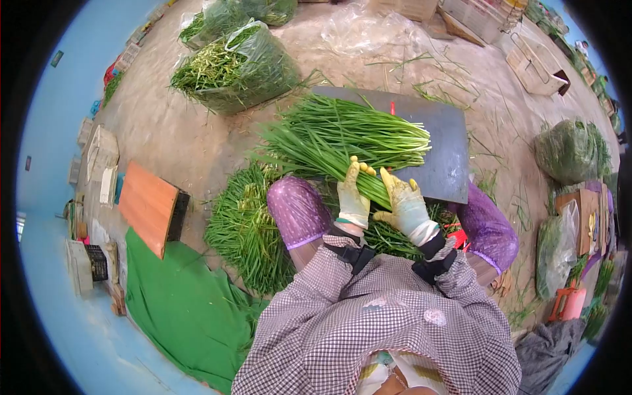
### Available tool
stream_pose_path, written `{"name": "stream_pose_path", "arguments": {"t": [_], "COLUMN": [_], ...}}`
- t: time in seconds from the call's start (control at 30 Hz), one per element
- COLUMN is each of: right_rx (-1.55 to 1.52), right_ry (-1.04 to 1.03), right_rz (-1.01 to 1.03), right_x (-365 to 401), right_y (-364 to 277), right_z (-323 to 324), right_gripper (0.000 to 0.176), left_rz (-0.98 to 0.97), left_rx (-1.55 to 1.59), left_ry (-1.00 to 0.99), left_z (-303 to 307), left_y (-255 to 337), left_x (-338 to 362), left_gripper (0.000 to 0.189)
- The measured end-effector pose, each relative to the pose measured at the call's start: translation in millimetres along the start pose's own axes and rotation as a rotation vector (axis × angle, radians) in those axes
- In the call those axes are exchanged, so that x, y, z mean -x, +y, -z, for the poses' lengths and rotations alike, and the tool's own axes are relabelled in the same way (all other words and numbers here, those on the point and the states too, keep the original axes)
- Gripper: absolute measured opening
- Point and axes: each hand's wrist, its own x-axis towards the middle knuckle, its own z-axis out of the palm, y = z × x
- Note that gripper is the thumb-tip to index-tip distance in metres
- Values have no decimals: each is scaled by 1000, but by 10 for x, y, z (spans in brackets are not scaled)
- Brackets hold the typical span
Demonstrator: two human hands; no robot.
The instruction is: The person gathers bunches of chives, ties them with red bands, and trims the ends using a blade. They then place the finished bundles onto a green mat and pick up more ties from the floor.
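Observation:
Both of my hands wear pale gloves with yellow fingertips. My left hand [353, 197] is closed around a bunch of garlic chives [374, 187], whose leaves trail away to the upper left. At the bunch's stem end is my right hand [405, 203], its thumb and fingers curved around the stems. Just beyond my hands, a larger pile of chives [355, 128] lies on a dark grey board [444, 161], pale stem ends to the right. Below the hands more loose chives [388, 242] lie between my knees, partly hidden by my arms.
A heap of chives [247, 230] spreads beside my left knee. Stuffed plastic bags [253, 76] stand at the upper left, and another bag [571, 151] at the right. An orange board [148, 205] leans near a green cloth [181, 306]. A white crate [534, 64] sits upper right.

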Motion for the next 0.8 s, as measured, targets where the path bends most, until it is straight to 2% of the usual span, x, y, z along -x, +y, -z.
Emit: {"name": "stream_pose_path", "arguments": {"t": [0.03,0.07,0.13,0.17,0.2,0.27,0.3,0.33,0.37,0.4,0.43,0.47,0.53,0.6,0.67,0.73,0.8], "right_rx": [-88,-280,-606,-411,-299,-221,-659,-1227,-1192,-1157,-1177,-1102,-1192,-1410,-1382,-1392,-1303], "right_ry": [-97,-140,65,153,368,510,227,-176,-95,-20,77,191,404,551,721,867,848], "right_rz": [-10,7,28,1,93,198,79,-169,-155,-143,-7,10,30,34,129,80,36], "right_x": [-37,-98,-216,-329,-488,-773,-820,-903,-931,-915,-937,-888,-852,-731,-634,-397,-116], "right_y": [61,186,266,236,292,356,328,341,383,334,386,339,466,564,862,978,1210], "right_z": [16,64,193,289,186,-84,-126,-131,-117,55,168,452,683,995,1184,1432,1447], "right_gripper": [105,92,78,73,69,61,48,31,26,25,28,31,33,35,35,34,32], "left_rz": [7,5,21,24,71,152,172,196,236,277,302,312,344,367,393,390,390], "left_rx": [-29,-57,-119,-205,-185,-140,-161,-165,-157,-145,-136,-171,-243,-269,-288,-259,-225], "left_ry": [3,-27,-94,-48,-95,-188,-219,-247,-283,-314,-325,-334,-369,-386,-389,-393,-399], "left_z": [55,121,105,29,78,192,171,174,208,258,308,373,441,475,518,497,468], "left_y": [-3,5,43,64,19,-69,-72,-68,-56,-57,-54,-63,-92,-124,-149,-152,-144], "left_x": [8,18,92,216,241,243,293,314,321,323,328,329,306,280,253,243,251], "left_gripper": [26,26,26,26,26,26,27,30,32,34,36,38,42,43,43,42,43]}}
